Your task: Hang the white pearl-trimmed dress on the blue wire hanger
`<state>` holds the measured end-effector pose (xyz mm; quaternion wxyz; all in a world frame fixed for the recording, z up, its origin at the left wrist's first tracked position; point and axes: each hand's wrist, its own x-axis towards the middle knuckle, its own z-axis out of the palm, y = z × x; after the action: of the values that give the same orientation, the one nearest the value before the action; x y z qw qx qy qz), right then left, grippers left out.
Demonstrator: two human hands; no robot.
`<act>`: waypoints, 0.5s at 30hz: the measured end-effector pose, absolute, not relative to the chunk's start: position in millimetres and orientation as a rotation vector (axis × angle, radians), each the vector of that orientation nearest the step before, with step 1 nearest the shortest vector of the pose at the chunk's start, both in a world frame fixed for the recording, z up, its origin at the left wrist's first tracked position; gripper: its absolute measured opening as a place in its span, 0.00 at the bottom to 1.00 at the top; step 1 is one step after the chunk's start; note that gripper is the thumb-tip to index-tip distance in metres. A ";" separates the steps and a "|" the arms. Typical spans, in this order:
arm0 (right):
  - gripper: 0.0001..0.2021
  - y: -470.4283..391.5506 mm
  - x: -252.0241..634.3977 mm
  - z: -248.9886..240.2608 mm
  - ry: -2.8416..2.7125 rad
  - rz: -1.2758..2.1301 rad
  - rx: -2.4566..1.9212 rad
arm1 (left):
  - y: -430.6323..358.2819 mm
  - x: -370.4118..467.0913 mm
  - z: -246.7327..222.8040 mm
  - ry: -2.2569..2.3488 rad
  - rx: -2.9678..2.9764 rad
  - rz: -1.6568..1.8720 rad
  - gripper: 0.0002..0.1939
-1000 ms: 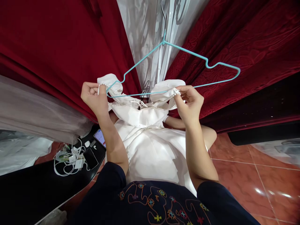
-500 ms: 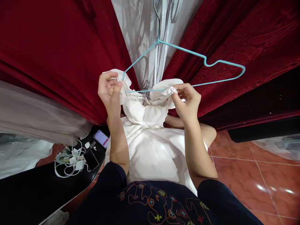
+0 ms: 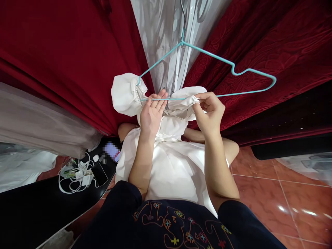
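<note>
A white dress [image 3: 176, 166] with pearl-trimmed edges lies across my lap, its puffy sleeves at the top. One sleeve [image 3: 126, 95] has its pearl edge on the left end of the turquoise hanger [image 3: 207, 55]. My left hand [image 3: 153, 112] is open, palm up and fingers stretched out, with the hanger's lower bar crossing them; whether it bears on them I cannot tell. Between thumb and fingers, my right hand [image 3: 209, 112] pinches the pearl-edged shoulder of the other sleeve [image 3: 188, 92], by the lower bar. The hanger's right end stands free of the dress.
Dark red garments [image 3: 72, 52] hang on the left, patterned red ones [image 3: 272, 45] on the right, white fabric between. A black bench [image 3: 46, 204] at lower left holds white cables [image 3: 70, 185], a dark phone [image 3: 100, 174] and a lit phone [image 3: 112, 150]. Reddish tiles [image 3: 259, 193] cover the floor.
My left hand has let go of the left sleeve and moved right to the lower bar, fingers opening out. My right hand keeps its pinch. The hanger has shifted slightly right in view.
</note>
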<state>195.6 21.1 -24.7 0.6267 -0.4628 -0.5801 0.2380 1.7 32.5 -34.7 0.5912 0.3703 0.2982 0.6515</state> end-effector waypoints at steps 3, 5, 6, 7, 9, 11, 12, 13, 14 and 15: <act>0.08 12.2 193.0 -27.2 -1.344 0.472 -1.084 | 24.2 14.7 -32.1 0.656 0.797 1.663 0.13; 0.08 2.1 189.4 -32.2 -1.329 0.345 -1.046 | 19.5 18.0 -29.6 0.654 0.800 1.712 0.16; 0.07 -2.8 187.7 -35.7 -1.307 0.288 -1.016 | 18.2 18.1 -28.2 0.659 0.809 1.726 0.17; 0.06 -6.7 186.6 -39.7 -1.280 0.254 -0.999 | 17.6 17.4 -26.9 0.665 0.821 1.737 0.18; 0.04 -9.3 188.3 -48.2 -1.225 0.278 -1.033 | 18.2 14.4 -24.2 0.679 0.844 1.753 0.21; 0.06 -3.0 198.1 -55.5 -1.141 0.341 -1.122 | 19.8 11.2 -21.8 0.727 0.864 1.766 0.23; 0.08 3.2 206.5 -58.1 -1.088 0.363 -1.160 | 20.4 9.9 -20.8 0.762 0.871 1.771 0.25; 0.09 10.9 217.1 -59.6 -1.021 0.358 -1.181 | 20.8 8.9 -20.0 0.793 0.878 1.777 0.26; 0.10 19.7 229.7 -59.9 -0.949 0.338 -1.191 | 20.9 8.1 -19.5 0.813 0.884 1.786 0.27; 0.10 29.0 243.5 -58.9 -0.887 0.312 -1.211 | 20.8 7.6 -19.1 0.819 0.893 1.798 0.27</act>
<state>243.5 29.0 -58.9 0.7204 -0.5479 -0.4012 0.1410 7.6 20.8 -19.1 0.4677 0.3641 0.3340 0.7329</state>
